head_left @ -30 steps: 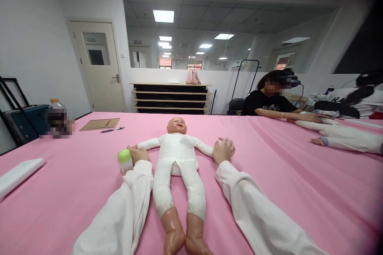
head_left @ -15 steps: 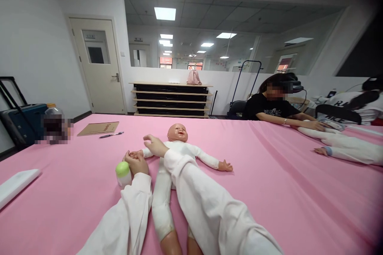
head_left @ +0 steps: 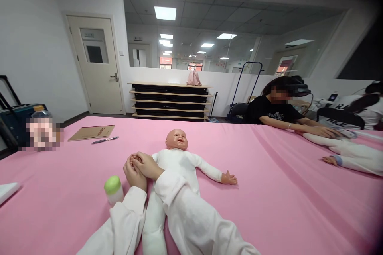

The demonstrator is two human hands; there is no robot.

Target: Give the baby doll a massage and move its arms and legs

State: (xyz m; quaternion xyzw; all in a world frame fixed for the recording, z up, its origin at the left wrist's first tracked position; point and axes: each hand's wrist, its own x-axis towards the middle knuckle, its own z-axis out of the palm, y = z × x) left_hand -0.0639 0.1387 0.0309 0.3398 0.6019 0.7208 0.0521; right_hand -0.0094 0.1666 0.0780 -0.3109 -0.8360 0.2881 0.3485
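A baby doll [head_left: 179,163] in a white suit lies on its back on the pink table cover [head_left: 269,191], near the middle of the near edge, with the head pointing to the far edge; its one arm on the right side is stretched out flat on the cover, the small hand open. The left hand [head_left: 134,173] and the right hand [head_left: 146,164] are together at the other arm of the doll, on its left side; both are closed around the doll's small hand, the fingers of the two hands touching each other; the right forearm in a white sleeve lies across the body and legs of the doll. Just beside the left hand, toward the left edge, stands a small bottle with a green cap [head_left: 113,189], upright and not touched. Farther to the far left corner lie a brown notebook [head_left: 91,132] and a pen [head_left: 105,140] near it. At the right edge another person in a black shirt [head_left: 277,113] rests the arms on the cover, next to another doll [head_left: 350,153] in white.
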